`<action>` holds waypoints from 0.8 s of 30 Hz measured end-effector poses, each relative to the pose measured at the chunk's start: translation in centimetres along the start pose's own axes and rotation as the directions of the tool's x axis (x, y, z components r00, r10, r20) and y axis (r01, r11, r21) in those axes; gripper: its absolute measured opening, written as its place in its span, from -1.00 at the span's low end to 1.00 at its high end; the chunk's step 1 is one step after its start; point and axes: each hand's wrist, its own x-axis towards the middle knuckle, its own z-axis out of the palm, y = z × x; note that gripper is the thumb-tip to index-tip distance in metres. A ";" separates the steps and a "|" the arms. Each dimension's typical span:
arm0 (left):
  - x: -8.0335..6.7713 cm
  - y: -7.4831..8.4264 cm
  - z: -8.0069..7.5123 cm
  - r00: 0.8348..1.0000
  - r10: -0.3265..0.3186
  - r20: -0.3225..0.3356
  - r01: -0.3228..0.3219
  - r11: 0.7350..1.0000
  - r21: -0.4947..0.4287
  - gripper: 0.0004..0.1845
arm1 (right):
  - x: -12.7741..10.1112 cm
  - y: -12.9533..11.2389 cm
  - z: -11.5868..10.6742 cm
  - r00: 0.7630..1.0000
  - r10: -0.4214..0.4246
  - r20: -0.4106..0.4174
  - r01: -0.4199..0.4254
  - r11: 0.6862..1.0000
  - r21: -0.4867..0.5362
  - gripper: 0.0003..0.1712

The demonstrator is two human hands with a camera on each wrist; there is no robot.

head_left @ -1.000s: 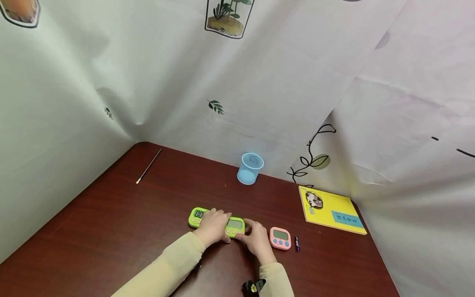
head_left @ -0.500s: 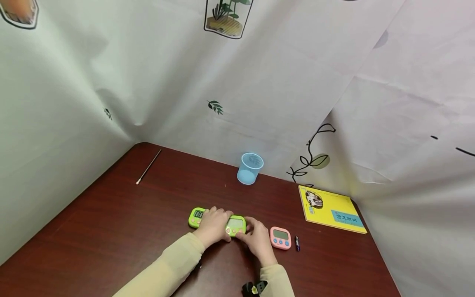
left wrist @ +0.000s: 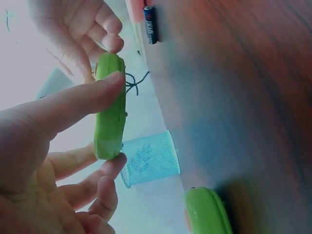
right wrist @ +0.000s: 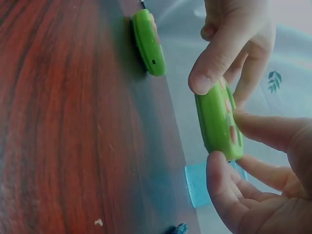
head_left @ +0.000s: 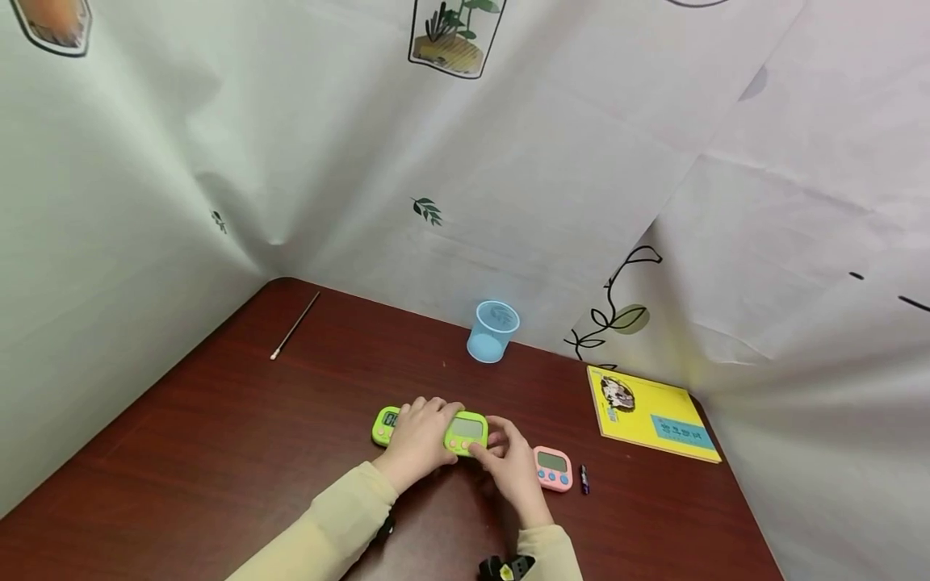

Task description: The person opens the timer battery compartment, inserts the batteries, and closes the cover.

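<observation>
Both hands hold one green kitchen timer (head_left: 466,434) with a blank display. It is raised off the table and tilted, as the wrist views show. My left hand (head_left: 420,440) grips its left side, with the thumb (left wrist: 105,92) along one edge and the fingertips at the opposite edge. At the other end, my right hand (head_left: 512,466) pinches the timer between thumb and fingers, close to its buttons. A second green timer (head_left: 385,426) with digits on its display lies on the table, partly hidden behind my left hand. A pink timer (head_left: 554,469) lies just right of my right hand.
A small dark battery (head_left: 584,479) lies beside the pink timer. A blue mesh cup (head_left: 493,332) stands at the back of the brown table (head_left: 218,452). A yellow book (head_left: 654,414) lies at the right edge, a thin stick (head_left: 295,326) at the back left.
The green timer has come up off the table and shifted slightly right, tilting in both hands. The right hand's fingers have moved along its edge. The second green timer has stayed in place.
</observation>
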 end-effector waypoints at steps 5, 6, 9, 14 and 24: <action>-0.3 0.2 -0.2 0.998 0.014 -0.058 -0.016 0.999 -0.042 -0.26 | -0.1 -0.3 -0.3 1.000 0.007 0.001 -0.007 0.995 0.104 -0.36; -0.4 0.3 -0.3 0.998 0.015 -0.068 -0.018 0.999 -0.050 -0.26 | -0.1 -0.3 -0.3 1.000 0.008 0.001 -0.008 0.993 0.116 -0.37; -0.4 0.3 -0.4 0.996 0.017 -0.092 -0.023 0.998 -0.067 -0.24 | -0.1 -0.5 -0.3 1.000 0.013 -0.001 -0.012 0.989 0.147 -0.41; -0.5 0.3 -0.4 0.993 0.019 -0.118 -0.029 0.996 -0.084 -0.25 | 0.1 -0.8 -0.3 1.000 0.021 -0.011 -0.019 0.979 0.205 -0.55; -1.0 0.4 -0.3 0.984 0.036 -0.176 -0.057 0.992 -0.114 -0.25 | 0.0 -1.3 -0.5 0.998 -0.005 -0.057 0.017 0.977 0.211 -0.63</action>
